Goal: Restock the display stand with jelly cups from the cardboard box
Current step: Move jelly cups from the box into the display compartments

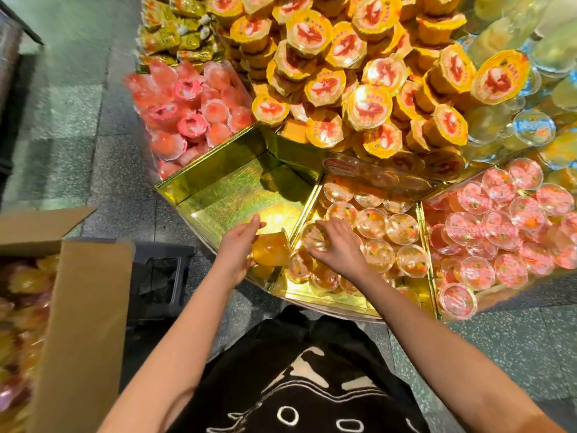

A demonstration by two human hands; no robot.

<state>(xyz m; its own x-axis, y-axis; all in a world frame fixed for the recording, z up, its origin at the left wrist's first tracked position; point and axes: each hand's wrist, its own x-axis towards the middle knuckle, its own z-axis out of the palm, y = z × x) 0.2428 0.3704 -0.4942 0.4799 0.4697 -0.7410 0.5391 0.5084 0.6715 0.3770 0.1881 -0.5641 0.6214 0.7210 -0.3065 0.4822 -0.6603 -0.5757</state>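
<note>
The left hand [239, 245] curls round an orange translucent plastic jelly cup [271, 250]. Beside it, the right hand [338, 242] grips a clear-lidded cup [313, 237] in a part-filled bay. Beyond the left hand a gold foil compartment [231, 189] sits bare. The brown cardboard box [81, 307] to its left holds more cups, so much restocking likely remains.

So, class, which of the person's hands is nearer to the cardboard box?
Left. The left hand, holding an orange jelly cup, is a little to the right of the cardboard box; the right hand is farther right, gripping a clear cup on the display stand.
</note>
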